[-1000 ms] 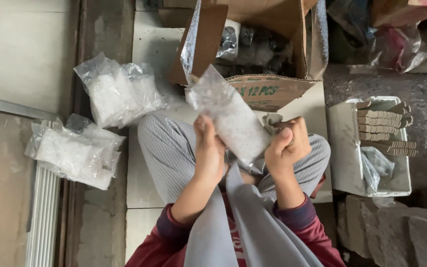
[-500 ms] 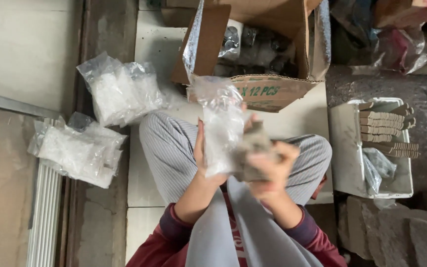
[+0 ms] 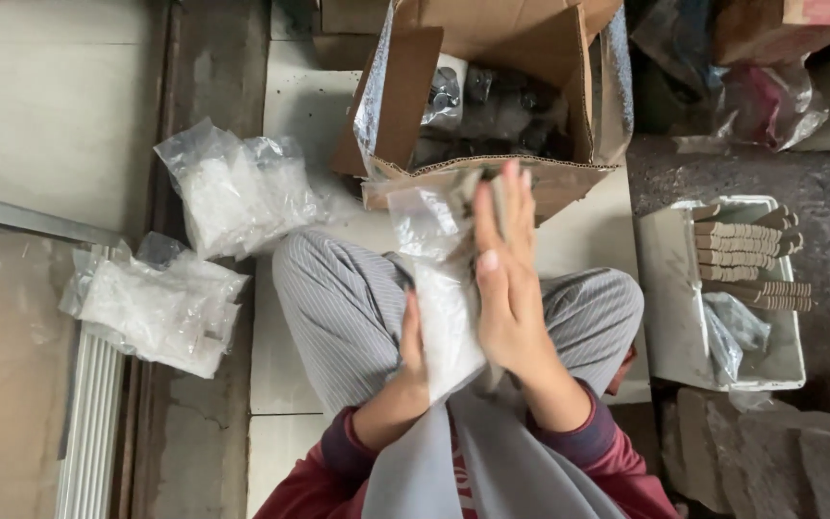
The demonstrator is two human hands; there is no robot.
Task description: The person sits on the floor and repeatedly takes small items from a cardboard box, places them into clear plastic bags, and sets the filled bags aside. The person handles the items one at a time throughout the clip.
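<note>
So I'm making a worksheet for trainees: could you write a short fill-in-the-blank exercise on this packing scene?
1. The left hand and right hand press a clear plastic ____ between them.
2. The open box ahead of the knees is made of ____.
3. The white tray with brown strips lies on the person's ____ side.
4. Filled clear packets lie in ____ piles on the person's left.

Missing words: bag; cardboard; right; two

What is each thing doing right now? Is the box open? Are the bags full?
Cardboard box: open, flaps up, dark items inside.
Clear bag: filled, pressed between both hands.
Left hand: against the bag.
Right hand: flat, fingers straight.
Bag piles: filled, lying on floor.
White tray: holds stacked brown pieces.
</note>
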